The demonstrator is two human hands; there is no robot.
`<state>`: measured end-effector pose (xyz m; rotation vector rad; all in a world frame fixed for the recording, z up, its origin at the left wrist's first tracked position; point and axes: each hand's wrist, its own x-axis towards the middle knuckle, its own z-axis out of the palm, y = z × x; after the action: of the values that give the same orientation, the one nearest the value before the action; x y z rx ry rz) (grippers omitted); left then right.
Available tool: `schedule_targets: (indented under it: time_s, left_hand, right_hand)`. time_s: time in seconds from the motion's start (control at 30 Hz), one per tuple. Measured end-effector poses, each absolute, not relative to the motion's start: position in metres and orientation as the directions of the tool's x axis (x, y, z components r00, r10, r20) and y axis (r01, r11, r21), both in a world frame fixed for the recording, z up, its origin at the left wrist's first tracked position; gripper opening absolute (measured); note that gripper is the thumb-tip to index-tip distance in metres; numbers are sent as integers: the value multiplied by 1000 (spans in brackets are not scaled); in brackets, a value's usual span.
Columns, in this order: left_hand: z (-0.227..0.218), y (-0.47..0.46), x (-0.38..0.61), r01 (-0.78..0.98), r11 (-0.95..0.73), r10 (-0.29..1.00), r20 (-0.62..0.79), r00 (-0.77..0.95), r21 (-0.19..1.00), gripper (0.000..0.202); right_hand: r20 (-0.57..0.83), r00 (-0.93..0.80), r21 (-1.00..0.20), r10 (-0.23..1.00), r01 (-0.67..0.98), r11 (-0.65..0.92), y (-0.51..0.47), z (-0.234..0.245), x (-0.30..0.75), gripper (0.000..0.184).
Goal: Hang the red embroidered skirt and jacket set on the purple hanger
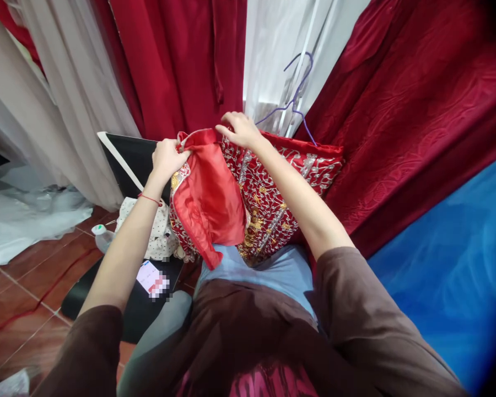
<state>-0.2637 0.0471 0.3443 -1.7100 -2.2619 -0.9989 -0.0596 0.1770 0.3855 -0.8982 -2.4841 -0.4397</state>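
Observation:
A red embroidered garment (273,193) with silver and gold thread lies over my lap, its plain red lining (209,198) folded outward. My left hand (168,157) is closed on the garment's top left edge; a thin red string circles that wrist. My right hand (240,129) pinches the top edge a little further right, fingers curled on the cloth. A purple wire hanger (294,99) hangs just behind the garment, against white fabric.
Red gowns (397,110) and white and grey gowns (66,99) hang close all around. Blue fabric (450,264) fills the lower right. On the tiled floor (25,275) to the left are a black case (130,157), a polka-dot cloth (159,231), a small bottle (103,237) and clear plastic (20,209).

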Motion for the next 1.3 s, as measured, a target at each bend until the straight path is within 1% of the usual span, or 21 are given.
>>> schedule_targets:
  time_s: [0.07,0.17,0.23,0.3,0.37,0.47,0.53,0.63,0.73,0.83,0.9,0.97,1.03,1.1,1.17,1.23,1.3]
  left_hand:
    - [347,58,-273,878,195,783,470,-408,437,37]
    - [351,76,-279,868,231,763,472,-442,440,37]
    - [355,89,-277,866,244,753,478,-453,436,37]
    - [359,101,-273,863,258,743,482,-465,435,37]
    - [365,112,-269,857,269,729,489,-479,438,39]
    - [376,124,-265,859,264,721,501,-478,439,41]
    - [383,131,-262,867,253,728,505,-463,430,43]
    - [391,143,-256,879,252,738,507,-445,405,47]
    - [402,159,-249,880,250,730,519,-445,404,52]
    - [423,176,-242,875,235,702,549,-454,424,52]
    - [440,186,-235,882,243,661,596,-456,405,48]
    - [455,193,-223,907,228,644,644,-413,353,45]
    - [463,195,-208,948,157,700,646,-305,278,43]
    - [462,194,-189,981,52,788,595,-155,187,40]
    - [455,189,-173,994,-46,851,525,-15,103,33]
    - [444,184,-161,986,-145,892,442,94,82,25]
    - [436,181,-157,956,-261,925,318,208,134,17]
  right_hand:
    - [563,-592,117,577,748,653,200,380,-65,58]
    - [511,-512,64,691,824,563,223,369,-72,70]
    - [494,-459,21,738,855,518,227,365,-72,68]
    - [492,-468,18,734,848,529,221,364,-65,59]
    - [477,-544,66,691,806,589,207,366,-53,51]
    - [468,-649,156,599,728,667,179,373,-29,48]
    - [454,-701,165,551,673,721,163,380,-12,48]
    - [450,-768,111,456,555,825,146,393,11,49]
    - [453,-825,37,338,396,918,137,405,28,51]
    - [440,-865,-27,243,258,966,131,414,40,52]
    - [434,-873,-53,222,221,974,128,417,44,50]
    - [441,-864,-51,244,247,968,128,415,45,46]
    - [453,-844,-20,286,311,950,132,409,41,41]
    - [453,-833,13,318,363,932,137,401,36,36]
    - [447,-834,26,325,375,927,144,394,32,29]
    - [458,-838,2,297,335,942,151,388,30,26]
    - [513,-823,-50,243,254,966,155,386,34,30]
